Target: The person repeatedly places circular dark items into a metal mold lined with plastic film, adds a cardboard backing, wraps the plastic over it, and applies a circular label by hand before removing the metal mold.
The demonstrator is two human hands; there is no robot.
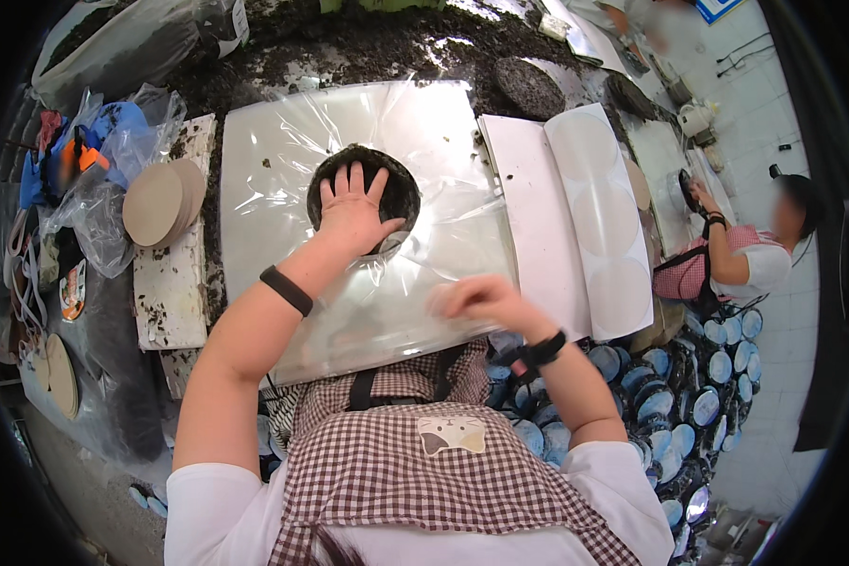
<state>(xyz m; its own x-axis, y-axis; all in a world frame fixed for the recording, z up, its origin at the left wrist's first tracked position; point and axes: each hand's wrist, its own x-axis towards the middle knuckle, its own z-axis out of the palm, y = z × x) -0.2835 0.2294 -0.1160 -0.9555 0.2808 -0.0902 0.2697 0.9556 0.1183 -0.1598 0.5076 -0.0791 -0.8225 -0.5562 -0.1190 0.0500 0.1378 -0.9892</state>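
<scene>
My left hand (356, 212) lies flat with spread fingers on a round, dark disc (401, 185) of crumbly plant-like material. Around the disc, clear plastic film (276, 226) spreads over a pale work surface, creased in lines that run out from it. Whether the film also passes over the top of the disc, I cannot tell. Blurred by motion, my right hand (482, 301) hovers near the film's front right part with its fingers curled. Nothing can be made out in it.
Left of the film, round brown card discs (154, 205) rest on a white board (173, 304). To the right are white sheets (538, 233) and a strip of round labels (608, 219). Many wrapped discs (654, 403) are piled lower right. A co-worker (736, 262) works at the far right.
</scene>
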